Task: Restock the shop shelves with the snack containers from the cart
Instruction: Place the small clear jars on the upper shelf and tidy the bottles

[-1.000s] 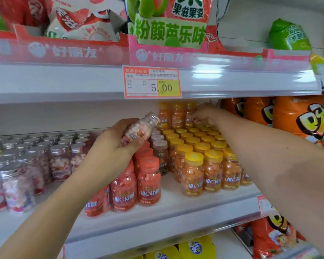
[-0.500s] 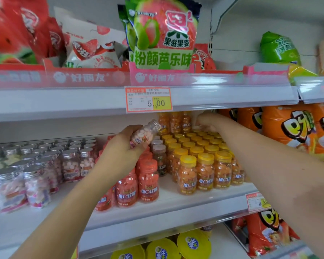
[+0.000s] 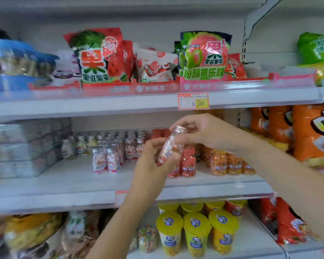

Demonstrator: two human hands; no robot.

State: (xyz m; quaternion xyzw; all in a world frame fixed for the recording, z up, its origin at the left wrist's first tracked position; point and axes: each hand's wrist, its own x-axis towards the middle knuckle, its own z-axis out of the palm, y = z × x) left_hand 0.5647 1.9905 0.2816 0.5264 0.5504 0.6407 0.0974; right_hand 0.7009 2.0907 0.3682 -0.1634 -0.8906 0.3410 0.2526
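Observation:
My left hand (image 3: pixel 153 161) grips a small clear candy jar (image 3: pixel 171 146) with a silver lid, holding it tilted in front of the middle shelf (image 3: pixel 82 184). My right hand (image 3: pixel 198 133) meets it from the right, its fingers curled round the jar's upper part near the lid. On the shelf behind stand rows of silver-lidded jars (image 3: pixel 118 146), red jars (image 3: pixel 187 163) and orange jars (image 3: pixel 230 163). The cart is out of view.
Snack bags (image 3: pixel 99 57) fill the top shelf above a 5.00 price tag (image 3: pixel 193 101). Orange chip bags (image 3: pixel 310 131) stand at the right. Yellow-lidded cups (image 3: pixel 196 232) sit on the bottom shelf. Stacked clear packs (image 3: pixel 24 148) occupy the middle shelf's left end.
My right hand came back from the rear of the orange jars and took hold of the jar's top. The view swung left and pulled back, and the jar now sits upright-tilted between both hands.

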